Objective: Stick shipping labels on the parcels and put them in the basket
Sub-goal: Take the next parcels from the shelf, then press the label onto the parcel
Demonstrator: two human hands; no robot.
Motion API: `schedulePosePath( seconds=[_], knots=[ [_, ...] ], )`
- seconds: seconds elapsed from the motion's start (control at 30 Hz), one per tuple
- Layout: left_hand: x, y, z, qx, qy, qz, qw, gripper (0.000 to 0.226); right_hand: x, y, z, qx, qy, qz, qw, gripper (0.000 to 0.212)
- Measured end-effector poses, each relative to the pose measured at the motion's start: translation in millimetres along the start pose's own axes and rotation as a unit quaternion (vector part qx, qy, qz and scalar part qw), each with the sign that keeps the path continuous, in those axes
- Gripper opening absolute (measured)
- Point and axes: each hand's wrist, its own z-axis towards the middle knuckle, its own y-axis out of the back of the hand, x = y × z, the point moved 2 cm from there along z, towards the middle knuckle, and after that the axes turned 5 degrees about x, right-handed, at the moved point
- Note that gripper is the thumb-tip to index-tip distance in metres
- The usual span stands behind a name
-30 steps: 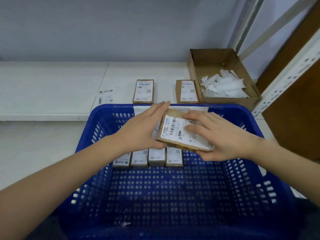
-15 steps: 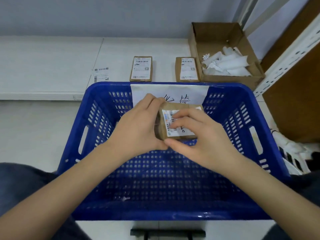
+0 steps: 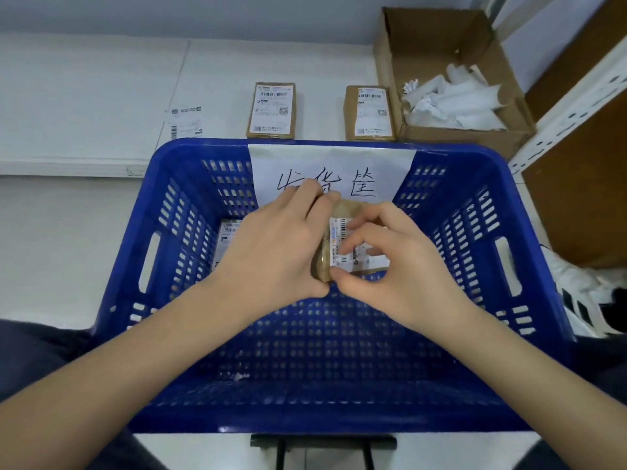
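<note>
A brown labelled parcel [image 3: 342, 228] is held low inside the blue basket [image 3: 190, 412], near its far wall. My left hand [image 3: 271, 245] grips the parcel's left side, fingers over its far edge. My right hand [image 3: 390, 262] pinches it from the right, thumb at the near corner and fingers curled on the white label. Another labelled parcel [image 3: 228, 232] shows in the basket just left of my left hand; the rest of the row is hidden. Two labelled parcels [image 3: 272, 110] [image 3: 369, 113] lie on the white table beyond the basket.
A loose shipping label [image 3: 186, 122] lies on the table at the left. An open cardboard box [image 3: 424, 39] with crumpled backing paper stands at the back right. A handwritten paper sign [image 3: 330, 164] hangs on the basket's far wall. A white metal rack upright [image 3: 573, 100] stands to the right.
Both hands have carried the parcel down into the basket, towards its far wall. My view has tilted downward, so the basket now fills the frame.
</note>
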Motion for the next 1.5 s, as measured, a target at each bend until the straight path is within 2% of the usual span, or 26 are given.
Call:
schedulePosePath(
  seconds=[0.23, 0.43, 0.53, 0.67, 0.77, 0.9, 1.0, 1.13, 1.27, 1.37, 1.5],
  knots=[
    [0, -3, 3, -0.011, -0.013, 0.035, 0.999, 0.096, 2, -4, -1, -0.010, 0.007, -0.025, 1.000, 0.026],
    [-1, -7, 4, 0.001, -0.009, 0.030, 1.000, 0.091, 6, -8, -3, -0.003, 0.029, -0.096, 0.995, 0.024],
    [-1, -8, 4, -0.006, -0.016, 0.035, 0.999, 0.092, 2, -8, -3, -0.004, 0.051, -0.128, 0.990, 0.029],
    [-1, -10, 5, -0.012, -0.028, 0.035, 0.999, 0.089, -6, -9, 0, 0.052, 0.044, -0.088, 0.994, 0.041],
    [1, -9, 6, -0.009, -0.028, 0.016, 0.999, 0.092, -11, -9, 2, 0.093, 0.027, -0.046, 0.994, 0.042],
    [2, -7, 7, -0.009, -0.025, 0.021, 0.999, 0.091, -12, -8, 3, 0.118, 0.043, -0.054, 0.991, 0.040],
    [4, -8, 6, -0.010, -0.024, 0.025, 0.999, 0.092, -8, -10, 2, 0.140, 0.080, -0.097, 0.982, 0.028],
    [3, -13, 5, -0.007, -0.036, 0.030, 0.999, 0.094, -5, -14, -2, 0.121, 0.128, -0.186, 0.967, 0.028],
    [4, -15, 5, -0.002, -0.027, -0.034, 0.999, 0.097, -6, -11, 0, 0.140, 0.100, -0.133, 0.976, 0.023],
    [7, -14, 7, -0.006, -0.023, -0.085, 0.996, 0.097, -8, -6, 3, 0.140, 0.053, -0.068, 0.986, 0.027],
    [5, -12, 9, -0.001, -0.027, -0.072, 0.997, 0.097, -8, -3, 3, 0.111, -0.007, -0.021, 0.994, 0.038]
  ],
)
